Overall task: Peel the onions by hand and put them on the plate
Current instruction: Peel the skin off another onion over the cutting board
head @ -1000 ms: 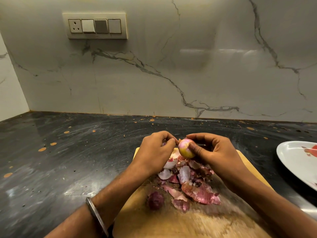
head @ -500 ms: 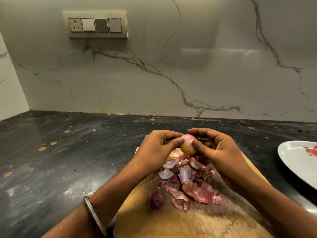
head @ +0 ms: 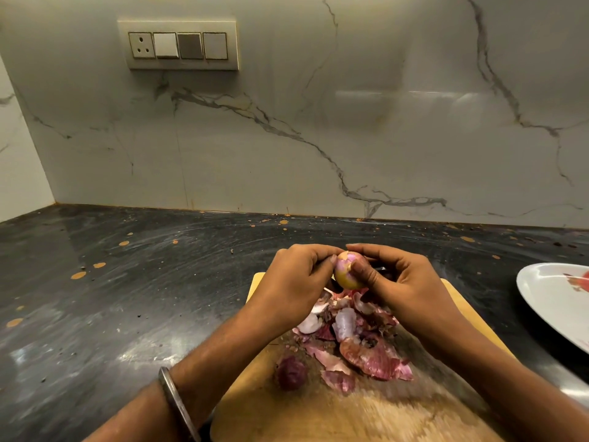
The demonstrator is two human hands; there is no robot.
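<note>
Both hands have lifted the onion (head: 348,271) a little higher above the cutting board (head: 334,416) since a second ago, and the right thumb has slid over its front. Left hand (head: 298,279) and right hand (head: 403,283) meet around the small onion, fingers curled onto it from either side, the left fingers (head: 322,250) pinching at its top edge and the right thumb pressed across its pale yellow and pink surface. It is held in the air over the far end of the board, touching neither wood nor peel. Below it on the board lies a heap of onion skins (head: 353,339) (pink, white and purple scraps), and nearer the person, just beside that heap, sits one dark purple unpeeled onion (head: 291,373). A white plate (head: 548,301) rests on the dark counter (head: 127,298) to the right of the board, apart from it and cut off by the frame edge. A metal bangle (head: 177,401) circles the left wrist, left of the board. On the marble wall beyond the board is a switch panel (head: 178,44).
</note>
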